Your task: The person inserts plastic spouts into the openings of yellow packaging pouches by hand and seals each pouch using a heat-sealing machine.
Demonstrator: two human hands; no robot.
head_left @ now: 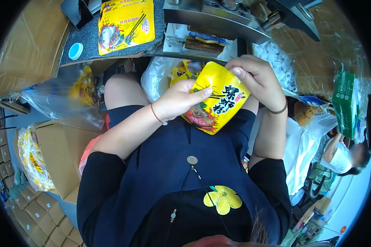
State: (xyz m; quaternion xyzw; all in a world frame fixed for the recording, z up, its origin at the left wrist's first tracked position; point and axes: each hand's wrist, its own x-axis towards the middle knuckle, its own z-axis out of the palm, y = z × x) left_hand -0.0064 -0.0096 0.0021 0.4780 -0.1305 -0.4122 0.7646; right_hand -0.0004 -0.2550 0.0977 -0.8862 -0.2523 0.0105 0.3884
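Note:
A yellow pouch (218, 99) with black characters and a printed bowl of food is held tilted above the lap. My left hand (181, 98) pinches it at its left side, thumb on the printed front. At its upper right corner, my right hand (255, 76) has bent fingers closed on the edge. Just beyond the pouch is a metal machine (218, 18) with a blue and brown block (205, 43) under it. More yellow pouches (127, 26) lie stacked on the grey surface at the upper left.
A round blue-white cap (75, 51) and a dark phone-like object (76, 13) are on the grey surface. White plastic spouts (276, 61) are heaped at right. Below the machine hangs a clear bag (156, 78). Cartons (66, 156) stand left; another person (342, 156) is far right.

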